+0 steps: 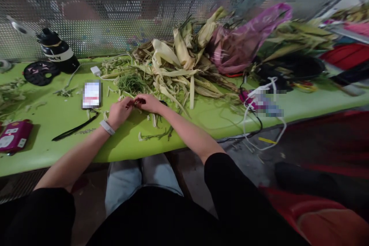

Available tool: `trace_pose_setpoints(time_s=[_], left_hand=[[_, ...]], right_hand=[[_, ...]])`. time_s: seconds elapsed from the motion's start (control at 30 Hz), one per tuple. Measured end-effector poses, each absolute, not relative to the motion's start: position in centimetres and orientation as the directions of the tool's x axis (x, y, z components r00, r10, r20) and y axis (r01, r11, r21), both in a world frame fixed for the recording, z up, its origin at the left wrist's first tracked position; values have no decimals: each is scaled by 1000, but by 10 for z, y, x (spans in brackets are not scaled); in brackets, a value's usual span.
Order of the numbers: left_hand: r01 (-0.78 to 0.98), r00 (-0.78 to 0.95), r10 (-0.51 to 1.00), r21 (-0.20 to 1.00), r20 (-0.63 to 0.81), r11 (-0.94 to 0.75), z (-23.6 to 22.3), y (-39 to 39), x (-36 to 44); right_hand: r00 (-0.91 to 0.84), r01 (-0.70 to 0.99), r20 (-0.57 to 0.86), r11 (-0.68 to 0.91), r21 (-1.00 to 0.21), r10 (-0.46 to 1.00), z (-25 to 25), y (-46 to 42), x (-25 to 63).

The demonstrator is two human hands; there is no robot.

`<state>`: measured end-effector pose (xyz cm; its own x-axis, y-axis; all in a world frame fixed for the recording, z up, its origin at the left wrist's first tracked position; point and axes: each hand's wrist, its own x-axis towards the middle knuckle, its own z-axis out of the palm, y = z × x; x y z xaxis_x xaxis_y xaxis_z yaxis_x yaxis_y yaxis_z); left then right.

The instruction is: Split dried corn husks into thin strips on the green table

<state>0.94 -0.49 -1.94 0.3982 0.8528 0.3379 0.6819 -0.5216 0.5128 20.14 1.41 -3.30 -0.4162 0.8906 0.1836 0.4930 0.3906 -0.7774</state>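
My left hand (120,112) and my right hand (147,103) meet over the green table (121,146), fingertips curled together. Whatever they pinch is too small and too hidden to make out. Just beyond them lies a heap of thin green strands (131,83), perhaps trimmed stems. Behind that, a big pile of pale corn husks (170,75) spreads along the back of the table. Loose plant scraps (155,135) are scattered in front of and beside my right hand. A phone (91,94) with a lit screen lies to the left of my left hand.
A pink plastic bag (230,48) leans on the husks. At left are a black bottle (59,52), a black strap (76,125) and a magenta box (15,135). White cables (245,123) hang over the table edge at right. A perforated metal panel (100,27) stands behind.
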Motion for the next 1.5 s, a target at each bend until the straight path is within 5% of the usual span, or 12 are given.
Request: trace_pose_setpoints(time_s=[0.6,0.83,1.13,1.5], left_hand=[[570,459,731,465,504,-678,-28,9,5],[617,475,767,458,431,-640,-23,1,5],[716,544,735,232,404,-658,-23,7,3],[691,610,696,176,379,-701,-24,12,-2]], right_hand=[[-457,326,136,308,-894,879,-39,20,205],[-468,275,97,249,-929,878,-37,19,205],[-477,336,125,311,-889,870,-41,23,204],[-502,348,191,399,-848,843,-48,28,208]])
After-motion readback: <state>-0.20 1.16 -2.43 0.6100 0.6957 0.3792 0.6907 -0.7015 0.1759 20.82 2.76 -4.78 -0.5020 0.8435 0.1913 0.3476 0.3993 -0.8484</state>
